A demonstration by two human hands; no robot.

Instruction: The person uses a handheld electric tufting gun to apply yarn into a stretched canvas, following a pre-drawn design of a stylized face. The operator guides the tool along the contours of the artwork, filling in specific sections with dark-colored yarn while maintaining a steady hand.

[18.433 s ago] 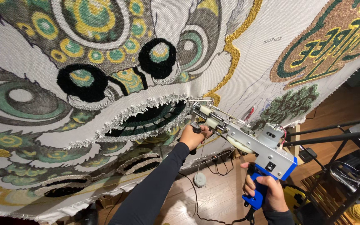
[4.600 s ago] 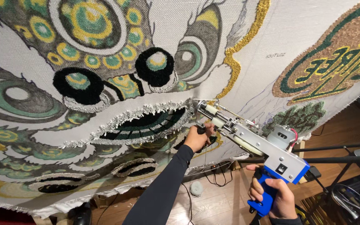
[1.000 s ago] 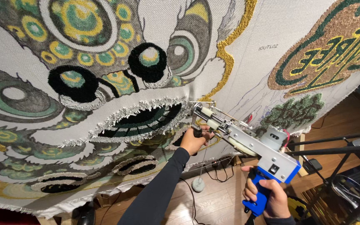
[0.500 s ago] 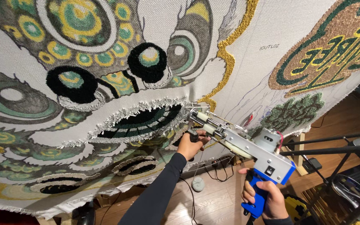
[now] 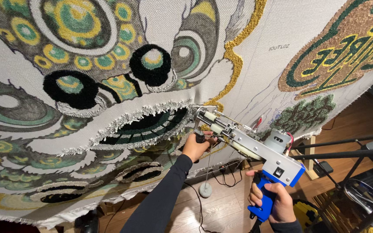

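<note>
Head view: both hands grip tufting gun (image 5: 247, 144), left hand (image 5: 197, 146) near cloth (image 5: 255, 64), right hand (image 5: 270, 200) below.

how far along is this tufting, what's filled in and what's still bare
Done: the black and green tufted eye circles, the gold yarn outline and the grey fringed mouth. In hand: the right hand holds the blue-handled metal tufting gun, the left hand steadies its front, tip at the stretched white backing cloth. Left: bare cloth with sketched lines.
</note>
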